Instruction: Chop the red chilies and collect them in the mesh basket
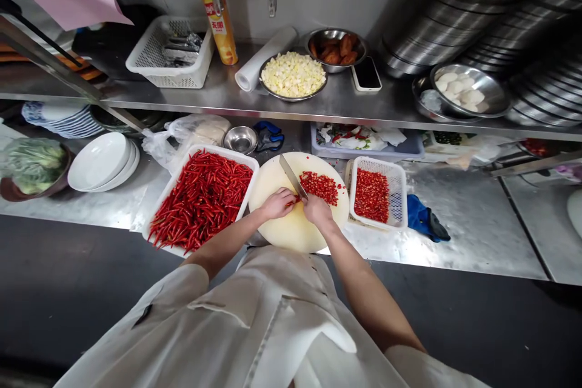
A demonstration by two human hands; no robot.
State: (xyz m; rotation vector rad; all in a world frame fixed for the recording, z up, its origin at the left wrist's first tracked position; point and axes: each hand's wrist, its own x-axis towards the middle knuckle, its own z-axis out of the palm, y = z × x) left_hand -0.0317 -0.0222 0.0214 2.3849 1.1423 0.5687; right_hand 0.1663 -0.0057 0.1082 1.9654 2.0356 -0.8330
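Observation:
On a round white cutting board [277,227], my right hand [317,209] is closed around the handle of a kitchen knife [291,173], its blade pointing away and to the left. My left hand [278,203] is closed on red chili peppers [297,199] beside the blade, fingers curled and partly hiding them. Chopped chili [321,188] lies heaped to the right of the knife. Left of the board, a white tray [248,162] is full of whole red chilies [200,197]. On the right, a white basket [398,194] holds more chopped chili [371,194].
Blue gloves [425,218] lie right of the basket. White bowls [102,160] and a cabbage [34,163] stand far left. Overhead, a steel shelf [191,97] bears a bowl of chopped pale yellow pieces [293,74], a phone [366,74] and stacked metal bowls [436,24].

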